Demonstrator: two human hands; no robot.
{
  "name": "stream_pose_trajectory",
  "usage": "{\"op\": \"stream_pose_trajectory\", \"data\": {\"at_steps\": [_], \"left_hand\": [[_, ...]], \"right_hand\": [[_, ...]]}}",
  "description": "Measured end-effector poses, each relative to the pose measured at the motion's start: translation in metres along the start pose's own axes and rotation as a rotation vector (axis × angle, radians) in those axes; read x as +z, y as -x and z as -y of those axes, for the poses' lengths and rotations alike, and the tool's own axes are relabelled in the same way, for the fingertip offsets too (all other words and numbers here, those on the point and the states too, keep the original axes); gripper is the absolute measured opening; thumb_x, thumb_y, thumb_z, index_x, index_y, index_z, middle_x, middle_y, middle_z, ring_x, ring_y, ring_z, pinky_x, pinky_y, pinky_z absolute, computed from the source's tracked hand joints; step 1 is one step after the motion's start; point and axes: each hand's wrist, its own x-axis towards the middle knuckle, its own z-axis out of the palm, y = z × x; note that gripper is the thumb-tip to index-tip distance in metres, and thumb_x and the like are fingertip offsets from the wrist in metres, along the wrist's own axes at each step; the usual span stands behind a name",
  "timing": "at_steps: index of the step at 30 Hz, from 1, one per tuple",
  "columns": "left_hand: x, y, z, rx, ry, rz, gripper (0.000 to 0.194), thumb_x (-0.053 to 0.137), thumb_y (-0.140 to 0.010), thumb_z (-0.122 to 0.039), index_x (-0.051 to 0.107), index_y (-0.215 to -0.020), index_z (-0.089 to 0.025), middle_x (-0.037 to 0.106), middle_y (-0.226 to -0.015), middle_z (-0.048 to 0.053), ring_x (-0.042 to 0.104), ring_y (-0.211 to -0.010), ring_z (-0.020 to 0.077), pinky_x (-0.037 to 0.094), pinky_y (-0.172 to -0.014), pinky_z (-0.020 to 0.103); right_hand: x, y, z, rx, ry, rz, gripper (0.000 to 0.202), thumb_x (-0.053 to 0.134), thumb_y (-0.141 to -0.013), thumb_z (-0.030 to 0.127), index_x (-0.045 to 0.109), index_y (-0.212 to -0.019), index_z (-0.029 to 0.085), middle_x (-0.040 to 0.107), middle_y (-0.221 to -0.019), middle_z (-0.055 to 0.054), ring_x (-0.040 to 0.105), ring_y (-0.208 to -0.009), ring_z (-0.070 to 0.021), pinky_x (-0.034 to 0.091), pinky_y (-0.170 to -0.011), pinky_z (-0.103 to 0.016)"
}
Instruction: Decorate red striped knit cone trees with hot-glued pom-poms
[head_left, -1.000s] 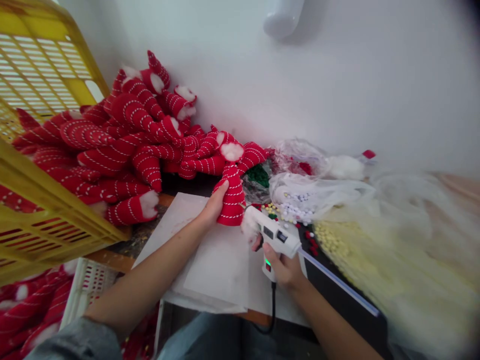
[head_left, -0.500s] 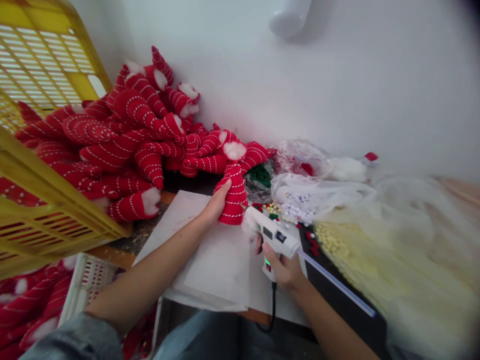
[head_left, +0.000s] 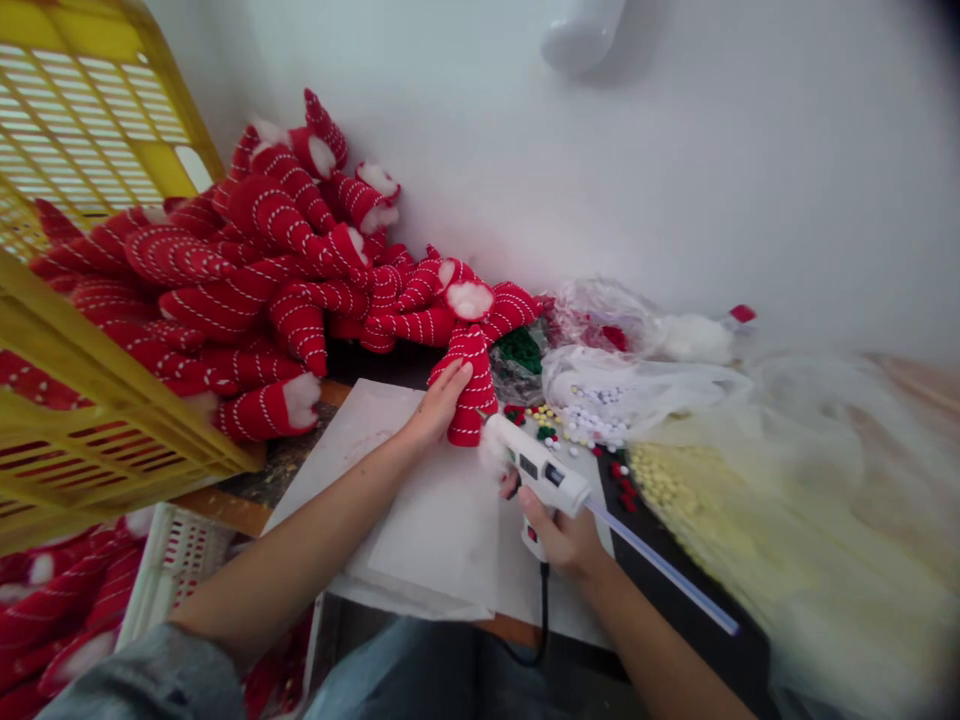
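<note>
My left hand (head_left: 441,400) holds a red stuffed cone (head_left: 472,385) with white dashed stitching by its left side, over white paper sheets. In my right hand (head_left: 559,530) is a white hot glue gun (head_left: 536,462). Its nozzle points up and left at the cone's lower right side; whether the tip touches the fabric I cannot tell. A long clear glue stick (head_left: 664,570) sticks out of the gun's back. White fluff (head_left: 493,452) hangs by the gun's front, and a black cord (head_left: 544,610) runs down from the handle.
A yellow crate (head_left: 112,390) at left spills a heap of red stuffed cones (head_left: 262,250). Below it, a white basket (head_left: 180,560) stands beside more cones. White paper (head_left: 442,530) covers the table's middle. Small pompoms (head_left: 592,425) and plastic bags (head_left: 810,480) lie right.
The glue gun has shifted slightly left, its nozzle closer over the cone's right side. My left hand has moved a little right across the cone. The green light on the gun's handle no longer shows.
</note>
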Motion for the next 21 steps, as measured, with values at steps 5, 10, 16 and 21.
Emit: {"op": "stream_pose_trajectory", "data": {"at_steps": [5,10,16,21], "left_hand": [[0.0055,0.0045,-0.0012,-0.001,-0.022,-0.012,0.032,0.077,-0.088,-0.035,0.072,-0.116,-0.021,0.079,-0.117,0.008,0.073,-0.114,0.0256,0.057,-0.1,0.034],[0.0047,0.0043,-0.0012,-0.02,0.013,-0.021,0.04,0.08,-0.085,-0.039,0.071,-0.12,-0.02,0.078,-0.119,0.01,0.072,-0.115,0.0272,0.057,-0.103,0.038],[0.0056,0.0041,-0.0015,-0.02,0.0,-0.059,0.032,0.075,-0.09,-0.036,0.071,-0.118,-0.02,0.077,-0.125,0.009,0.07,-0.122,0.0268,0.054,-0.106,0.037],[0.0076,0.0054,-0.0035,0.006,0.022,-0.028,0.025,0.072,-0.091,-0.038,0.073,-0.109,-0.021,0.081,-0.112,0.007,0.072,-0.116,0.027,0.055,-0.104,0.038]], "right_hand": [[0.0012,0.002,-0.0032,0.029,0.044,-0.037,0.036,0.054,-0.099,0.049,0.071,-0.084,0.02,0.069,-0.087,-0.011,0.068,-0.08,-0.0242,0.059,-0.069,-0.036],[0.0006,0.0027,-0.0037,0.013,0.109,-0.036,0.035,0.053,-0.099,0.048,0.071,-0.085,0.02,0.07,-0.085,-0.01,0.067,-0.075,-0.0232,0.059,-0.071,-0.037],[0.0038,0.0049,-0.0071,0.019,0.119,-0.072,0.039,0.053,-0.099,0.052,0.07,-0.081,0.022,0.07,-0.084,-0.011,0.069,-0.084,-0.0271,0.06,-0.081,-0.043],[0.0045,0.0034,-0.0084,0.014,0.132,-0.058,0.036,0.056,-0.098,0.051,0.072,-0.084,0.022,0.07,-0.084,-0.009,0.067,-0.076,-0.0239,0.06,-0.074,-0.04]]}}
